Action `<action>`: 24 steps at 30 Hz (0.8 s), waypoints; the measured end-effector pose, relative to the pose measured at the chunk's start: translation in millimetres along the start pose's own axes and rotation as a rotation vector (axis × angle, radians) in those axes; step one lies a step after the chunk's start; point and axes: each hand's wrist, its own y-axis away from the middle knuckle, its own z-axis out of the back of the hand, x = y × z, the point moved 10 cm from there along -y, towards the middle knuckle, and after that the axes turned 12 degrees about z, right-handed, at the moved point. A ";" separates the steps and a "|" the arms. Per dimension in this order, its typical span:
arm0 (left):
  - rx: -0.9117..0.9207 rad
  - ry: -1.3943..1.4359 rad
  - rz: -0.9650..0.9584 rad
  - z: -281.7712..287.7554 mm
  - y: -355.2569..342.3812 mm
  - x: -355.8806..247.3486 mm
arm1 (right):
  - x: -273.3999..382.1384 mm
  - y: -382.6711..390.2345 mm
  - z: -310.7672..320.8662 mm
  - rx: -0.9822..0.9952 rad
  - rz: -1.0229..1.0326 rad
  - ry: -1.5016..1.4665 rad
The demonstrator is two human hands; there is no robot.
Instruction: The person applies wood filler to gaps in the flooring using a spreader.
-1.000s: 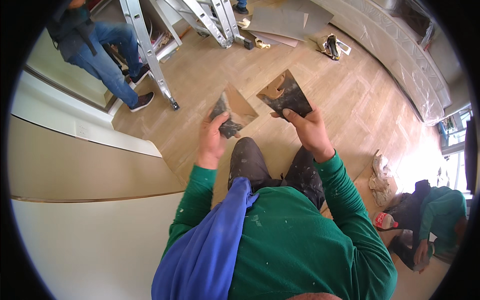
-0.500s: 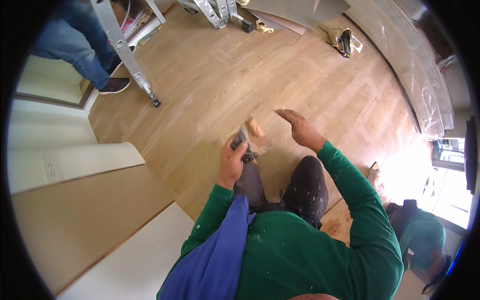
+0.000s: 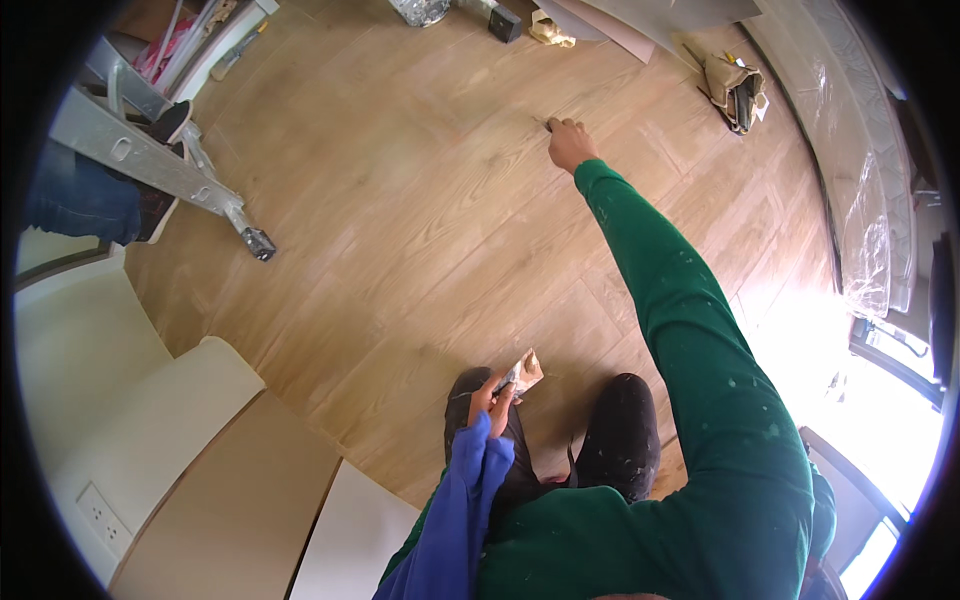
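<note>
My left hand (image 3: pixel 488 402) is gripping a broad filling knife (image 3: pixel 515 380), the fingers wrapping its rear part, and is holding it beside my left knee (image 3: pixel 466 388), toward the gap between my legs. A dab of tan paste (image 3: pixel 530 364) is sitting near its outer end. My right hand (image 3: pixel 571 145), at the end of a fully stretched arm, is clasping a thin dark tool (image 3: pixel 549 125) low over the wood-look plank floor (image 3: pixel 420 200). Only a small dark end is showing past the fingers, so I cannot tell its full shape or whether it is touching the planks.

For good work here, I am judging that the loaded knife wants holding level, paste uppermost, and well clear of the blue cloth (image 3: pixel 450 530) that is hanging close by my left wrist. With the right arm reaching this far, even pressure is probably getting harder; a firm wrist, a low angle and an edge lying flat along its whole width should be helping, and shifting my body nearer might be better than straining. The ladder foot (image 3: pixel 258 243) and the crumpled paper bag (image 3: pixel 735 90) are standing well apart from the right hand, leaving it room.
</note>
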 end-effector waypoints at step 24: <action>-0.063 -0.251 -0.119 -2.3 0.0 -12.4 | 61.0 221.0 108.7 -0.209 -0.071 -1.468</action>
